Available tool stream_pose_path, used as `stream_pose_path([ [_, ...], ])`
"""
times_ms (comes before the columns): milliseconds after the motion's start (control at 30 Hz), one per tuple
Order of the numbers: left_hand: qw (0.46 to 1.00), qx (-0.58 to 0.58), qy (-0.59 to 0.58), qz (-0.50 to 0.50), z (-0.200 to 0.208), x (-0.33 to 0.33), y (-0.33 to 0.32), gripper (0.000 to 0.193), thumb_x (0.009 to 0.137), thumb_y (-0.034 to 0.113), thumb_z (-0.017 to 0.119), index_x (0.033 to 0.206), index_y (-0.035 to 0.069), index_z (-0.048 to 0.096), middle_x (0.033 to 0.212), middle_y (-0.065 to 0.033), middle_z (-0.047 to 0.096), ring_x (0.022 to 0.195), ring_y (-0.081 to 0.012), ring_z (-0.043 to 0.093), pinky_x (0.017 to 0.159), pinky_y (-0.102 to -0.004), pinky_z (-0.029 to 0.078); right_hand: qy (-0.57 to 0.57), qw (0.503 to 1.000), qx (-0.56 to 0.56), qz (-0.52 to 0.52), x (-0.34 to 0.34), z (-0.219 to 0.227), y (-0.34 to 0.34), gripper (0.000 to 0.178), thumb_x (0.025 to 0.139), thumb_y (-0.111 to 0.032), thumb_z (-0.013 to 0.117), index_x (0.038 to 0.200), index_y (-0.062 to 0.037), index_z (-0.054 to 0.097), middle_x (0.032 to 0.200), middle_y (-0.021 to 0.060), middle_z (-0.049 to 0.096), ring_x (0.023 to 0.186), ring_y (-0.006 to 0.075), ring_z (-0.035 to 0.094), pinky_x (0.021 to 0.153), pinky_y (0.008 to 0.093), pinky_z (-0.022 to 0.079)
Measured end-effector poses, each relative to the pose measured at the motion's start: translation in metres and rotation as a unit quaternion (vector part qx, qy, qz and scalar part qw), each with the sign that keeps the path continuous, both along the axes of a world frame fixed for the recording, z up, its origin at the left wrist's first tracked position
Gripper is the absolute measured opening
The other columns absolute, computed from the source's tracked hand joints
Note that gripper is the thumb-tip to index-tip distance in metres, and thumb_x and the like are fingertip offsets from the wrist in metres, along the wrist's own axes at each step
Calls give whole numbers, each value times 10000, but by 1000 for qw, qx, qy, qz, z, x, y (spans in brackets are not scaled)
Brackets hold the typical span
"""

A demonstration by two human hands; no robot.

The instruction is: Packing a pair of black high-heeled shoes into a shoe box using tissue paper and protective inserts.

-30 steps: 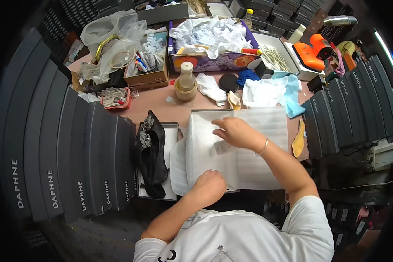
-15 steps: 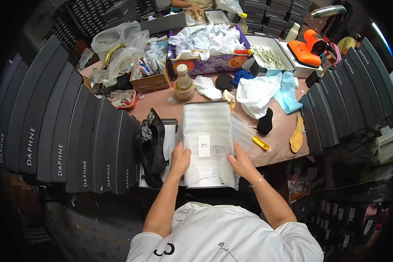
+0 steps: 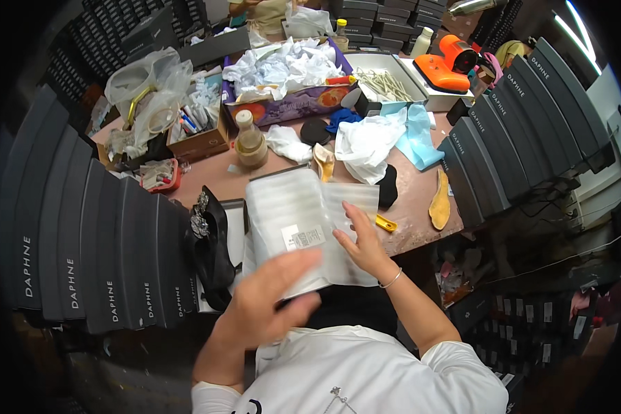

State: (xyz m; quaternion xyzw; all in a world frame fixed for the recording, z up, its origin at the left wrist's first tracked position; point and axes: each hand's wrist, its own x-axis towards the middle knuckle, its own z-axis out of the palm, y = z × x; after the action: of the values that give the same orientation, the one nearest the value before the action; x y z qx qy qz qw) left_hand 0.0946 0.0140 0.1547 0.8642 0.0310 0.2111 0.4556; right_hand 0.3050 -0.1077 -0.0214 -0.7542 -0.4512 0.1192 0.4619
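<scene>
Left hand (image 3: 255, 298) and right hand (image 3: 367, 254) are spreading wide around one foam-covered box (image 3: 283, 196) at the near middle of the table (image 3: 418, 224).
The left hand is blurring and covering the box's near left part; the right is reaching over one loose foam flap (image 3: 352, 196), though contact is hard to tell. Two overlapping labels (image 3: 306, 239) are lying on the box. To the left, black shoes (image 3: 216, 252) are overlapping, leaving their count unclear; rightward, one yellow handle (image 3: 386, 223) is lying near one yellow sole-shaped piece (image 3: 439, 201).
</scene>
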Motion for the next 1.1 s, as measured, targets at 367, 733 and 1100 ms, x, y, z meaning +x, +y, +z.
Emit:
stream_pose_path([
  [367, 923, -88, -233, -293, 71, 3, -82, 321, 813, 123, 616, 1114, 13, 612, 949, -110, 627, 910, -267, 618, 920, -437, 483, 63, 993, -13, 103, -18, 10, -15, 377, 876, -69, 651, 1241, -14, 576, 1240, 130, 571, 1005, 207, 607, 815, 297, 516],
  [733, 957, 173, -96, -212, 0, 57, -44, 185, 846, 158, 619, 953, 15, 568, 971, -93, 583, 925, -263, 589, 941, -439, 453, 10, 997, -13, 69, 7, 29, -10, 297, 850, -59, 666, 1138, -4, 626, 1194, 181, 604, 1037, 294, 613, 837, 346, 513],
  [1100, 895, 242, 373, 47, -212, 43, 19, 603, 786, 366, 729, 1242, 10, 558, 1333, -200, 498, 1331, -448, 350, 1053, -629, 267, -212, 954, 139, 159, 101, 145, 279, 251, 871, -112, 630, 1089, 11, 618, 1047, 192, 626, 968, 358, 619, 855, 394, 494],
])
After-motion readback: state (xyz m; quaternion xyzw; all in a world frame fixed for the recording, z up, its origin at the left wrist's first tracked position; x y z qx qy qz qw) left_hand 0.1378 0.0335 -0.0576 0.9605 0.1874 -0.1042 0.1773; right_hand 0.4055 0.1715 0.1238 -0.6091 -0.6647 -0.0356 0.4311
